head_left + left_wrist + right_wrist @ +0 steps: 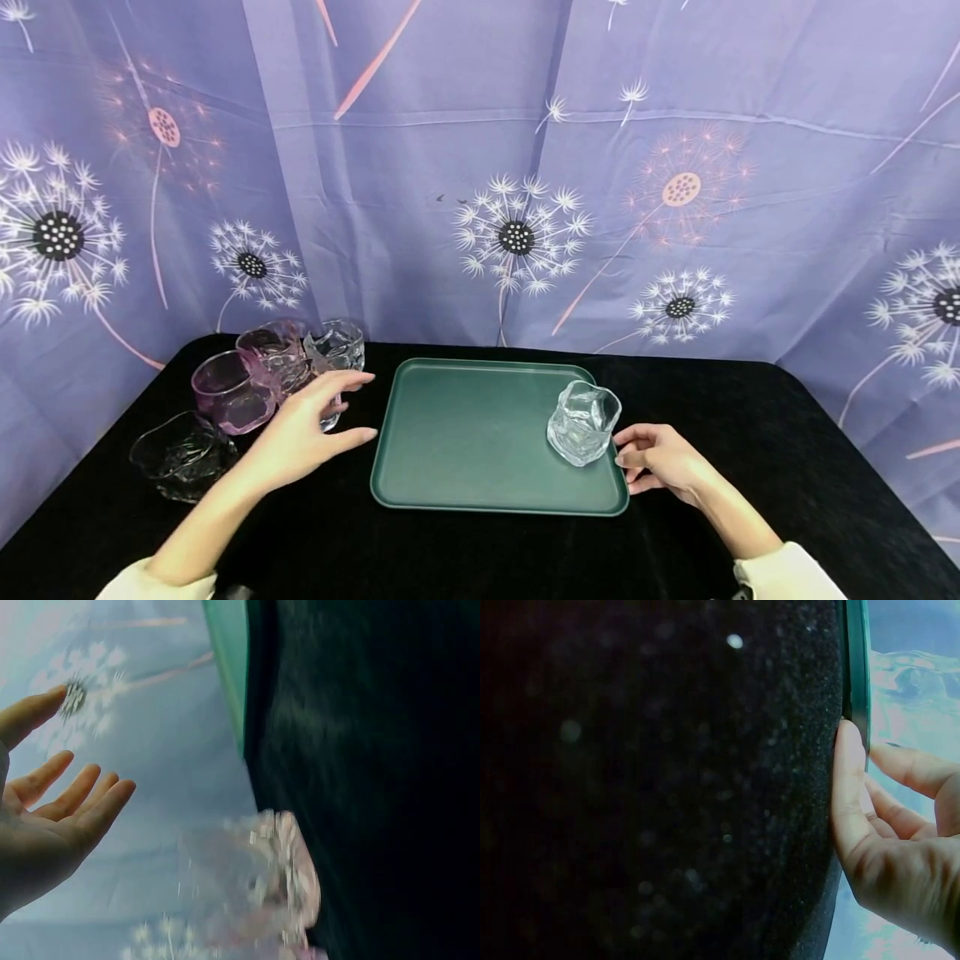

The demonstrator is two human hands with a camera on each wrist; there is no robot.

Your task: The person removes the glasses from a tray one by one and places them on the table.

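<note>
A green tray (450,450) lies on the black table. One clear faceted glass (583,422) stands upright on its right side. My right hand (626,458) rests beside the tray's right edge, just right of that glass, with relaxed fingers holding nothing. In the right wrist view the thumb (847,787) lies against the tray rim (857,675). My left hand (352,407) hovers left of the tray with fingers spread and empty. It is over a clear glass (330,415) that it partly hides. The left wrist view shows the open palm (60,802) and a blurred glass (262,885).
Left of the tray stand two pink glasses (228,392) (270,346), a clear glass (335,343) and a dark clear glass (182,454). A purple dandelion-print curtain (525,167) hangs behind the table. Black tabletop (787,467) lies right of the tray.
</note>
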